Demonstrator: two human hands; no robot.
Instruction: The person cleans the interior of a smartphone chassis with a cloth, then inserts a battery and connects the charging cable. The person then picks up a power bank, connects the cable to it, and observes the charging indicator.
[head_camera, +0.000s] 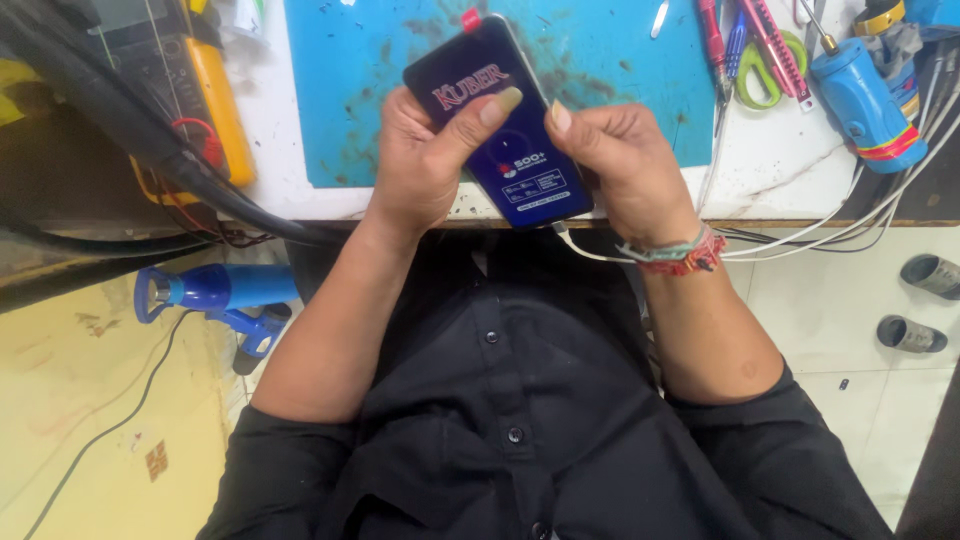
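No container shows among the things on the table (780, 170). A dark smartphone (500, 120) with a lit screen is held above the table's near edge, over a blue work mat (620, 90), a white cable (600, 252) hanging from its lower end. The left hand (425, 155) has its fingers (392, 118) curled round the phone's left side, thumb lying across the screen. The right hand (625, 160) is clenched on the right edge, thumb tip pressed there. Screwdrivers (715, 40) and green-handled scissors (765, 75) lie well apart, at the right.

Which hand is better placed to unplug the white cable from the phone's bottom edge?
Probably the right hand: it grips the phone on the side where the white cable leaves, just beside its wrist. The left hand steadies the opposite edge.
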